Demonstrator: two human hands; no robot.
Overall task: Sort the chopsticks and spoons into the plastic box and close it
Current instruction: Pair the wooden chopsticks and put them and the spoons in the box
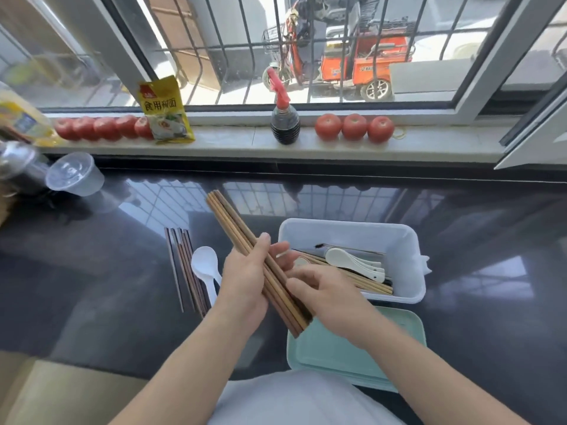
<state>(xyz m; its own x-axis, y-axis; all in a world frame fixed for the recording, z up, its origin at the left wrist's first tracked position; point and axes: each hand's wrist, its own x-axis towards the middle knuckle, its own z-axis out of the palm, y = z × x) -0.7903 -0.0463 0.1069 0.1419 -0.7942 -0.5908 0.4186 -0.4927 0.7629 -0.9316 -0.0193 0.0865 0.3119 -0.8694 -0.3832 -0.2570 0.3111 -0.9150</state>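
Over the dark counter (92, 271), just left of the white plastic box (402, 237), my left hand (245, 280) grips a bundle of brown chopsticks (233, 222) mid-shaft, thumb on top, fingers curled under; tips angle up and away to the left. My right hand (325, 289) is at the near end of the same bundle, fingers curled round the butts, pinching them together. So both hands are closed on that bundle, held off the counter. Box is open: inside, light wooden chopsticks (368, 283) lie lengthwise w/ a stack of white ceramic spoons (352, 260) on top, plus some thin dark utensil along the far side, can't tell what. Mint-green lid (343, 354) lies flat on the counter just in front of the box, towards me, partly under my right forearm. Left of my hands, still on the counter: a row of darker chopsticks (184, 265) lying side by side, and a white plastic spoon (205, 265) just beside them, bowl up. Back on the sill: tomatoes (354, 127), a sauce bottle w/ red spray top (285, 124), a yellow packet (165, 111).
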